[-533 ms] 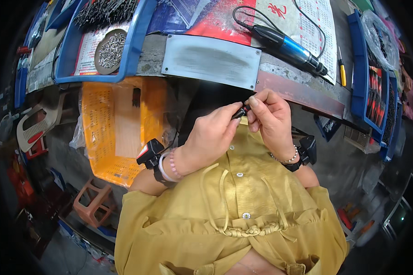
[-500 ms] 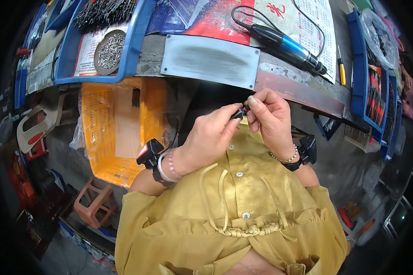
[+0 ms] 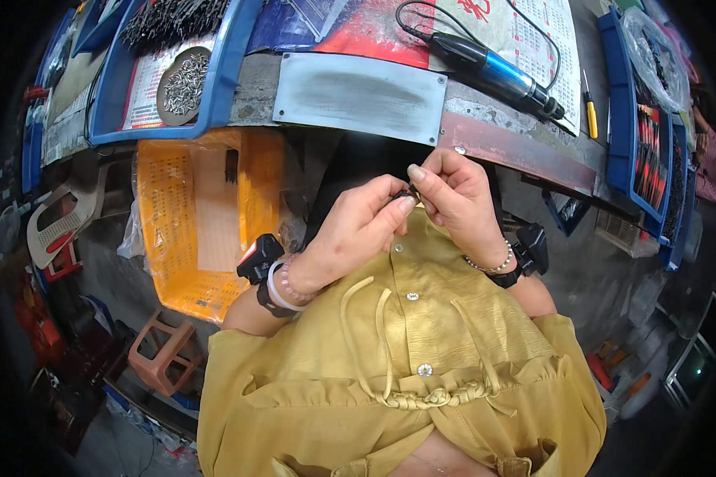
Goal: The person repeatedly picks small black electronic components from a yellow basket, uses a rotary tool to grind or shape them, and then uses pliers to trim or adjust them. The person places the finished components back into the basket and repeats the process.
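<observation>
My left hand (image 3: 362,219) is closed, pinching a small black part (image 3: 404,195) between thumb and fingers above my lap. Thumb and fingers of my right hand (image 3: 460,195) close together at the other end of that part. Fingers cover most of the part, so its exact kind cannot be made out. Both hands are just in front of the workbench edge, below a pale metal plate (image 3: 358,91) fixed there with a dark smudge across it.
On the bench lie a blue-and-black electric screwdriver (image 3: 497,71) with a cord and a yellow-handled screwdriver (image 3: 590,115). A blue bin (image 3: 227,79) at left holds black parts and a dish of small screws (image 3: 185,86). An orange crate (image 3: 167,238) stands below; more blue bins (image 3: 620,119) stand right.
Both hands have shifted slightly to the left, still together on the black part. Less of the part shows between the fingers now. The view has moved a little.
</observation>
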`<control>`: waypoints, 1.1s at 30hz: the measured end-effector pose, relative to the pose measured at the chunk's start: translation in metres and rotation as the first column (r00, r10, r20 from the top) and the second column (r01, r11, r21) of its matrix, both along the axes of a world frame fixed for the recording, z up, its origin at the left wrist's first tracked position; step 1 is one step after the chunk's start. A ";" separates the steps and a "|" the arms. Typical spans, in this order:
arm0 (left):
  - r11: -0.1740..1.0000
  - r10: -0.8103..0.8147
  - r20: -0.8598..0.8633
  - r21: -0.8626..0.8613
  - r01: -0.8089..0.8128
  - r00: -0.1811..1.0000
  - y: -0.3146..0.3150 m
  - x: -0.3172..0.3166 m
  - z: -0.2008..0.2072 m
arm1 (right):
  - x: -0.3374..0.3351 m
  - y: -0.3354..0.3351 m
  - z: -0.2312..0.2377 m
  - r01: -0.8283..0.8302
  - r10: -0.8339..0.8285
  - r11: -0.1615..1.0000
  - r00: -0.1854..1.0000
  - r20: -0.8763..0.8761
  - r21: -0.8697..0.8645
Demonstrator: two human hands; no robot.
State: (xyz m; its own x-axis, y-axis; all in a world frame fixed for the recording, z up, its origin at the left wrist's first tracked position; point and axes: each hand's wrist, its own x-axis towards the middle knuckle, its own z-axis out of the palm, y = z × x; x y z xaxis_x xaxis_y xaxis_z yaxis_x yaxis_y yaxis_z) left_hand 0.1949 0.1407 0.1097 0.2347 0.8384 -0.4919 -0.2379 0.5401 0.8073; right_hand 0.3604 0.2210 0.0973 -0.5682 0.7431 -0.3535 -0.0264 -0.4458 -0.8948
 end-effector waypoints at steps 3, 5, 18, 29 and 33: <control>0.996 0.085 0.167 -0.007 -0.085 0.982 -0.004 -0.001 -0.001 | -0.004 0.002 0.000 0.019 -0.019 1.000 1.000 0.013 0.001; 0.990 0.140 0.300 -0.050 -0.131 0.943 -0.007 -0.004 -0.004 | -0.006 0.004 0.001 0.020 -0.019 1.000 0.999 0.029 -0.022; 0.941 0.332 0.754 -0.306 -0.144 0.567 -0.036 -0.034 -0.043 | -0.058 -0.004 -0.021 -0.244 0.166 0.924 0.949 -0.267 -0.293; 0.772 0.547 0.783 -0.334 -0.541 0.297 -0.079 -0.087 -0.076 | -0.072 0.021 0.003 -0.159 0.002 0.840 0.957 0.290 0.519; 0.717 0.589 0.776 -0.374 -0.588 0.226 -0.089 -0.103 -0.091 | -0.068 0.035 -0.005 -0.159 -0.065 0.789 0.939 0.339 0.593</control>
State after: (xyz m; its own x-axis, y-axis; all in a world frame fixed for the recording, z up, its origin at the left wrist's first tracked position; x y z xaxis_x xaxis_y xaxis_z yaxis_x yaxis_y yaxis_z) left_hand 0.0917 0.0517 0.0189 -0.0577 0.9225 -0.3816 -0.9983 -0.0526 0.0239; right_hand 0.2926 0.2564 0.0925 -0.5436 0.8393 -0.0097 0.3198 0.1965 -0.9269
